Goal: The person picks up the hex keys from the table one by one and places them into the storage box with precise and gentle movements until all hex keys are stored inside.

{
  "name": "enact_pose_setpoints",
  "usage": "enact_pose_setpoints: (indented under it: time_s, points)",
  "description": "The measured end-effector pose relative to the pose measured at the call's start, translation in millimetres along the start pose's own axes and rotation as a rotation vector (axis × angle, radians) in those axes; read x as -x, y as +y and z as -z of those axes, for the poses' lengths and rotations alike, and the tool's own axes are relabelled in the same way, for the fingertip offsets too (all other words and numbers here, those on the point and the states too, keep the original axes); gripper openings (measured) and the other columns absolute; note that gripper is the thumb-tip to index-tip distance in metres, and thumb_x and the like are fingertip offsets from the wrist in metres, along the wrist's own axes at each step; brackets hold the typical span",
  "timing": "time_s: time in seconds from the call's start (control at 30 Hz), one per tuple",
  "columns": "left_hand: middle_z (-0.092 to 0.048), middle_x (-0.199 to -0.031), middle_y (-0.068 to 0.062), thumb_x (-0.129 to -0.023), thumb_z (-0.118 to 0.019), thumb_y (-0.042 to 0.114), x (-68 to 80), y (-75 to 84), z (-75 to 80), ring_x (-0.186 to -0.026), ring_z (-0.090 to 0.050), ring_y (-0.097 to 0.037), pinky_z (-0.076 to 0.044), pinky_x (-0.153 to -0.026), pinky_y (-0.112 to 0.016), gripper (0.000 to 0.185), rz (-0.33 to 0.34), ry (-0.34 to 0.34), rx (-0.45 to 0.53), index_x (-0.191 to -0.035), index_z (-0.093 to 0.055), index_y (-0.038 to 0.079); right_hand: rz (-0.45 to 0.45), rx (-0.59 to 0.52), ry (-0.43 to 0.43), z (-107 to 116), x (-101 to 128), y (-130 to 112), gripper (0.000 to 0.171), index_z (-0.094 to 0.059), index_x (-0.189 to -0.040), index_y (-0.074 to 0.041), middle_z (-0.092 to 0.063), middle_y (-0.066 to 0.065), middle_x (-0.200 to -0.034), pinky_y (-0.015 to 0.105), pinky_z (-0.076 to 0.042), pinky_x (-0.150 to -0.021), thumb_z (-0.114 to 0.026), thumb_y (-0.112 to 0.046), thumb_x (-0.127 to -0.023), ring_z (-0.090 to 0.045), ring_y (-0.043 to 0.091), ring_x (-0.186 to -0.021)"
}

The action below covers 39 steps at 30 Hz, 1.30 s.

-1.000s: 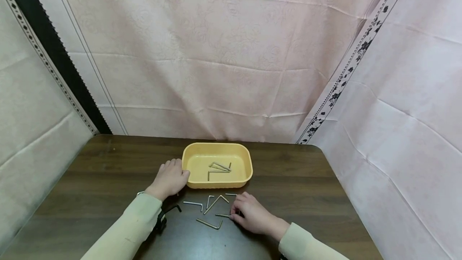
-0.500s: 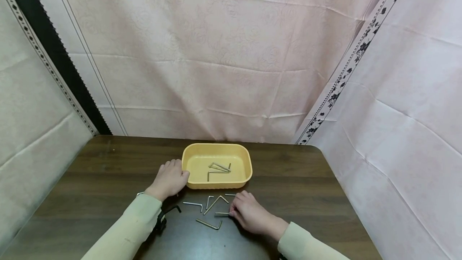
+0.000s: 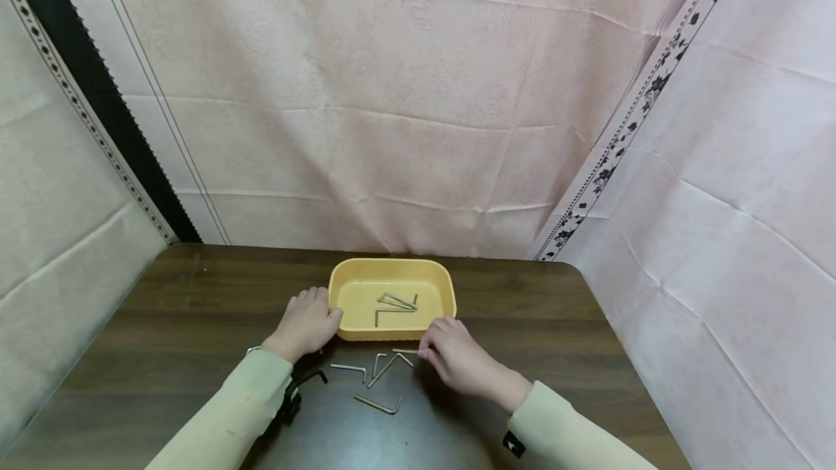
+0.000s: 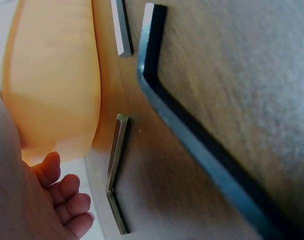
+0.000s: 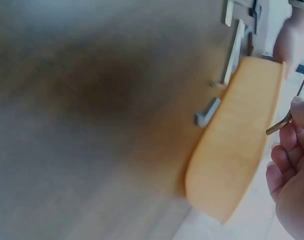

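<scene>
My left hand (image 3: 305, 322) grips the left end of a yellow plastic tray (image 3: 392, 335), its thumb at the near corner of the rim. In the left wrist view its fingers (image 4: 66, 195) curl by the tray wall. My right hand (image 3: 465, 360) pinches a brass-coloured hex key (image 5: 279, 125) between thumb and fingers, raised just in front of the tray's near right side. Several hex keys (image 3: 395, 311) lie inside the tray. On the table before it are more, including a brass one (image 3: 375, 405) and a silver one (image 3: 350, 368).
A black hex key (image 4: 192, 140) lies beside my left wrist, close to that camera. The brown wooden table (image 3: 215, 296) ends at a back edge behind the tray. Pale cloth (image 3: 392, 129) hangs behind and along both sides.
My right hand has picked up a hex key from the right of the loose ones and moved it up and forward toward the tray. My left hand has stayed at the tray.
</scene>
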State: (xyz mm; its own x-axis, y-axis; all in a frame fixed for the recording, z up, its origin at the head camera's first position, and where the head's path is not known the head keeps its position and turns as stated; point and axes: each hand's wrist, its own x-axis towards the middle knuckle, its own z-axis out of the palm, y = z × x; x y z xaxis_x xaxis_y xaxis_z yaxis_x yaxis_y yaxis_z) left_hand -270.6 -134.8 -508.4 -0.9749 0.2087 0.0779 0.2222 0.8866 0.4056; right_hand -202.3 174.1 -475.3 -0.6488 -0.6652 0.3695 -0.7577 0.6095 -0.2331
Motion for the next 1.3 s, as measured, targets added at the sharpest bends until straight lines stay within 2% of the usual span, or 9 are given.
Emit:
enact_pose_setpoints:
  time_s: [0.1, 0.23, 0.47, 0.7, 0.9, 1.03, 1.17, 1.3]
  points:
    - [-0.045, -0.085, -0.007, -0.091, -0.044, 0.027, 0.8, -0.4, 0.5, -0.081, -0.04, -0.026, -0.032, -0.076, -0.041, 0.028, 0.005, -0.007, -0.001, -0.099, -0.051, 0.001, 0.011, 0.007, 0.031, 6, -7, 3, 0.01, -0.057, -0.087, -0.015, -0.051, -0.006, -0.087, 0.036, -0.037, -0.082, -0.066, -0.013, -0.09, -0.045, 0.013, -0.089]
    - [-0.045, -0.085, -0.007, -0.091, -0.044, 0.028, 0.7, -2.0, -0.2, -0.081, -0.04, -0.026, -0.032, -0.076, -0.041, 0.028, 0.006, -0.005, -0.003, -0.098, -0.051, 0.002, -0.016, 0.004, 0.039, 12, -17, 8, 0.009, -0.057, -0.088, -0.014, -0.051, -0.006, -0.088, 0.036, -0.037, -0.081, -0.066, -0.013, -0.091, -0.045, 0.015, -0.091]
    - [-0.044, -0.084, -0.007, -0.091, -0.044, 0.028, -0.1, -4.6, -2.1, -0.08, -0.04, -0.026, -0.031, -0.075, -0.041, 0.026, 0.008, 0.003, 0.005, -0.096, -0.05, 0.003, -0.08, -0.007, 0.056, 9, -32, 26, 0.009, -0.057, -0.088, -0.011, -0.053, -0.004, -0.088, 0.04, -0.037, -0.085, -0.065, -0.012, -0.091, -0.046, 0.018, -0.091]
    - [-0.044, -0.084, -0.006, -0.091, -0.045, 0.028, -1.8, -7.7, -2.7, -0.08, -0.04, -0.026, -0.031, -0.074, -0.041, 0.025, 0.003, 0.008, -0.001, -0.096, -0.051, 0.004, -0.14, 0.026, 0.009, -3, -49, 41, 0.008, -0.057, -0.089, -0.011, -0.055, -0.004, -0.088, 0.045, -0.035, -0.097, -0.061, -0.014, -0.095, -0.049, 0.019, -0.091]
    - [-0.044, -0.084, -0.006, -0.092, -0.046, 0.027, -2.7, -5.5, -0.2, -0.08, -0.04, -0.026, -0.03, -0.073, -0.04, 0.024, -0.004, 0.013, 0.009, -0.096, -0.051, 0.003, -0.132, 0.114, 0.002, -13, -67, 52, 0.006, -0.059, -0.088, -0.009, -0.058, 0.0, -0.087, 0.04, -0.036, -0.09, -0.062, -0.011, -0.093, -0.052, 0.021, -0.09]
    - [-0.045, -0.085, -0.006, -0.092, -0.045, 0.027, -3.1, -4.3, -0.2, -0.081, -0.04, -0.026, -0.03, -0.074, -0.041, 0.026, -0.003, 0.008, 0.015, -0.099, -0.051, 0.002, -0.147, 0.193, -0.009, -18, -79, 58, 0.004, -0.061, -0.087, -0.01, -0.057, 0.0, -0.085, 0.04, -0.036, -0.091, -0.062, -0.008, -0.09, -0.053, 0.022, -0.089]
    - [-0.045, -0.086, -0.006, -0.093, -0.045, 0.027, -2.5, -2.9, -1.1, -0.082, -0.041, -0.026, -0.031, -0.075, -0.041, 0.027, 0.002, 0.001, 0.019, -0.1, -0.051, 0.002, -0.195, 0.261, -0.053, -20, -87, 61, 0.006, -0.062, -0.084, -0.01, -0.057, 0.002, -0.083, 0.04, -0.036, -0.091, -0.061, -0.006, -0.088, -0.054, 0.024, -0.089]
    - [-0.045, -0.087, -0.006, -0.093, -0.044, 0.026, -1.5, -0.5, -1.6, -0.082, -0.041, -0.026, -0.033, -0.078, -0.043, 0.025, 0.01, -0.009, 0.013, -0.099, -0.052, 0.003, -0.254, 0.299, -0.144, -25, -92, 64, 0.01, -0.06, -0.083, -0.011, -0.055, 0.002, -0.084, 0.039, -0.035, -0.093, -0.057, -0.01, -0.092, -0.052, 0.023, -0.091]
